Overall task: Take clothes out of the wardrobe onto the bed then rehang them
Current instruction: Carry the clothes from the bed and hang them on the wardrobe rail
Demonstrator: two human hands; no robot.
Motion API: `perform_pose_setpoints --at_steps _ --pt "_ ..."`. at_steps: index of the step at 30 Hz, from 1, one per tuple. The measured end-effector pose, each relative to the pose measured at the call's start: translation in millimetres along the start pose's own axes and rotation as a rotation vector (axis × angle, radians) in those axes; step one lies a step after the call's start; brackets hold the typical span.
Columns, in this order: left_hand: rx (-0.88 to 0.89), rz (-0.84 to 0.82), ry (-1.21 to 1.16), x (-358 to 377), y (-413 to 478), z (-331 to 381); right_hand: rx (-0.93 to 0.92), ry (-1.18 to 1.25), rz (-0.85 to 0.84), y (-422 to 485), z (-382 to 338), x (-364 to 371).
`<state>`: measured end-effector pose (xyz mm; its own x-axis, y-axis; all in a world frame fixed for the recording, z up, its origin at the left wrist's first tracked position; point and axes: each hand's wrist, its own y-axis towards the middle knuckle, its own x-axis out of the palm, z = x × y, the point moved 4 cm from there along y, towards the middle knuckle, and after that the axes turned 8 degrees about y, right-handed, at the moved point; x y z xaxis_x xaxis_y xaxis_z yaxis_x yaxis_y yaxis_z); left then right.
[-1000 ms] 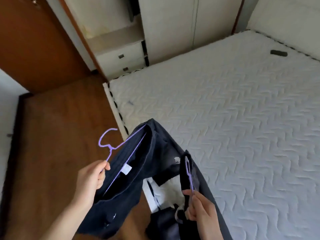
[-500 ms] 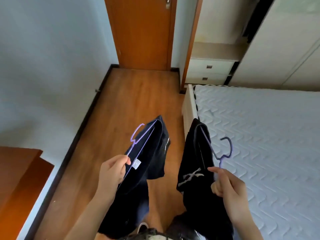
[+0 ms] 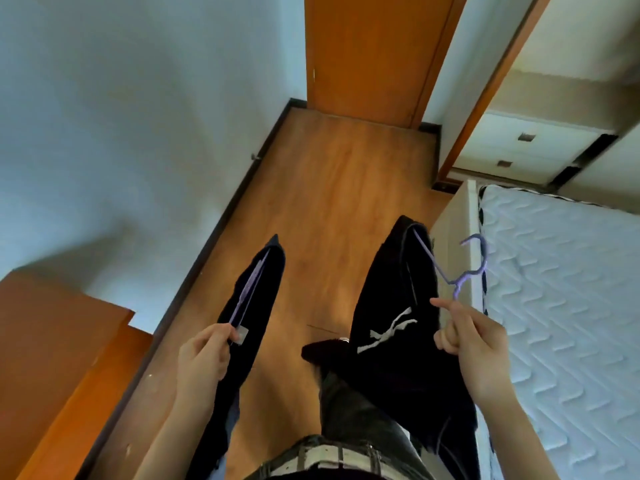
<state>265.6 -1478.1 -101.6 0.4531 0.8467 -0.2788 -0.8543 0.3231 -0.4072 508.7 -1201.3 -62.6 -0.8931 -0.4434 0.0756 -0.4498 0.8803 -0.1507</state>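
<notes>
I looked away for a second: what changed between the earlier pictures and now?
The person turned left, away from the white quilted mattress, toward the wooden floor. The dark garments were lifted off the mattress. Unchanged: left hand grips one purple hanger, right hand the other.

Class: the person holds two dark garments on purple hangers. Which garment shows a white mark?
The garment in the right hand, nearer the bed: it bears a white mark. The left hand's garment shows only a small tag.
</notes>
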Motion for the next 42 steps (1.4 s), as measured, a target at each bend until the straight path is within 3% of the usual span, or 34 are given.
perform_pose_setpoints --at_steps 5,11,15,27,37,42 --pt "-0.030 0.159 0.050 2 91 45 0.015 0.024 -0.028 131 -13 43" --pt "-0.013 0.169 0.055 34 195 123 0.042 -0.002 -0.045 260 -35 72" --pt "0.013 0.104 0.056 77 275 178 0.024 -0.050 -0.023 337 -37 86" --pt "0.190 -0.291 0.197 227 554 364 0.048 -0.037 0.371 511 -41 113" --pt "0.205 -0.519 0.357 391 688 465 0.075 0.035 0.667 648 -54 93" --pt "0.342 -0.621 0.470 500 723 526 0.085 0.089 0.772 736 -78 52"
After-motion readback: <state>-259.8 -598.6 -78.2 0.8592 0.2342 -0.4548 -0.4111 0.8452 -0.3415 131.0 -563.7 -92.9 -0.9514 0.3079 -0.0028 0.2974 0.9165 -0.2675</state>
